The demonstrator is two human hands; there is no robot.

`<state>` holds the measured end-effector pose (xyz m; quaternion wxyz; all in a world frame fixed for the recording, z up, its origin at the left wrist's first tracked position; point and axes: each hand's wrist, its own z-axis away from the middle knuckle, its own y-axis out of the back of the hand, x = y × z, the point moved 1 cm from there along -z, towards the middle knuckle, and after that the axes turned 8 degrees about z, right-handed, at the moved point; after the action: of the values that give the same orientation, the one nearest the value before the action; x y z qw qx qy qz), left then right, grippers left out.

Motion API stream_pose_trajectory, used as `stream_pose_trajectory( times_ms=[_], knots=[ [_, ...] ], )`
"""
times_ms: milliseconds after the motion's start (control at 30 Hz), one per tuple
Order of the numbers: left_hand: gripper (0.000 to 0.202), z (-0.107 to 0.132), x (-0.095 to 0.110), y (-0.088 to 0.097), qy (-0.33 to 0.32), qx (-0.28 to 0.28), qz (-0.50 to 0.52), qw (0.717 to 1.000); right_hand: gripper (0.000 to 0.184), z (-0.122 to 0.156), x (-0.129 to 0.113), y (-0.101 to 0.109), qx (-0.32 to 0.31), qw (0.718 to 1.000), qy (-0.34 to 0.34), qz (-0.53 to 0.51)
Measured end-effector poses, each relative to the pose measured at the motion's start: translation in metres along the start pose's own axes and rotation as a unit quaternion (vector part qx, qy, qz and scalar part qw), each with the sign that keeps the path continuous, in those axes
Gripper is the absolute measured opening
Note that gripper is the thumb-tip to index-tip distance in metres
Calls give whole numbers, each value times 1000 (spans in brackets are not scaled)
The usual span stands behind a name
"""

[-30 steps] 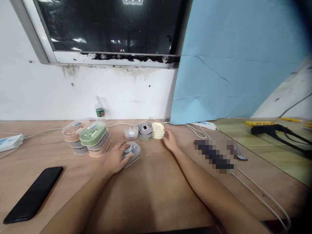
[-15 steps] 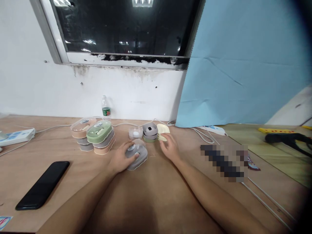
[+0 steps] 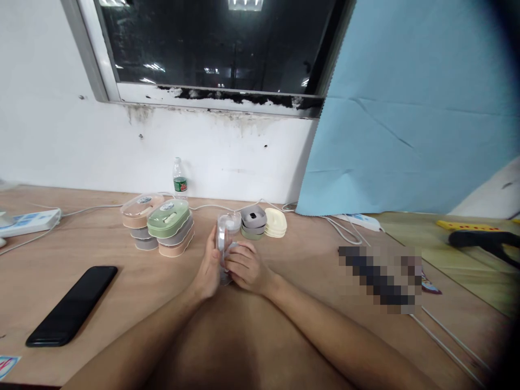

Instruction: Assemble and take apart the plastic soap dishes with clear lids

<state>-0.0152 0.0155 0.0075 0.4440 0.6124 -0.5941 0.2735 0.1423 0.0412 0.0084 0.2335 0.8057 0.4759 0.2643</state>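
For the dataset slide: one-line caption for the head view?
Both hands, left hand and right hand, hold a clear-lidded grey case on edge over the wooden table, beside stacked cases.

The scene is evenly and fairly brightly lit from overhead. The dark glass window pane point(image 3: 219, 49) at twelve o'clock mirrors ceiling strip lights as small white streaks, the brightest at the very top edge. The pale brown wooden tabletop point(image 3: 284, 303) carries only soft, faint shadows, the deepest between the two forearms at six o'clock. A weak sheen lies on the flat black smartphone point(image 3: 73, 304) at eight o'clock. Wide-angle distortion bends the window frame and table edge, and a dark vignette eats the corners from two to five o'clock. A blocky pixelated patch point(image 3: 379, 279) sits at four o'clock. Detail is soft overall.
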Motion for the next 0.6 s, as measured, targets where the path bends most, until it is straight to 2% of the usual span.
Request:
stream_pose_trajectory(
  times_ms=[100, 200, 267, 367, 433, 600],
  knots=[
    [68, -2, -1, 10, -27, 12, -6, 1000, 26, -8, 9, 7, -4, 999, -31, 5],
    [69, -4, -8, 19, 2, -17, -160, 987, 27, -24, 32, 14, -36, 992, -109, 44],
    [73, -5, -12, 21, 24, -61, -239, 969, 28, -37, 48, 14, -89, 983, -135, 83],
    [83, -3, -12, 18, 43, -119, -288, 949, 30, -52, 67, 5, -178, 966, -129, 139],
    [90, -2, -9, 17, 43, -138, -310, 940, 30, -55, 72, -3, -213, 956, -117, 164],
    [85, 0, -2, 15, 30, -168, -321, 931, 27, -49, 67, -19, -217, 952, -130, 174]
  ],
)
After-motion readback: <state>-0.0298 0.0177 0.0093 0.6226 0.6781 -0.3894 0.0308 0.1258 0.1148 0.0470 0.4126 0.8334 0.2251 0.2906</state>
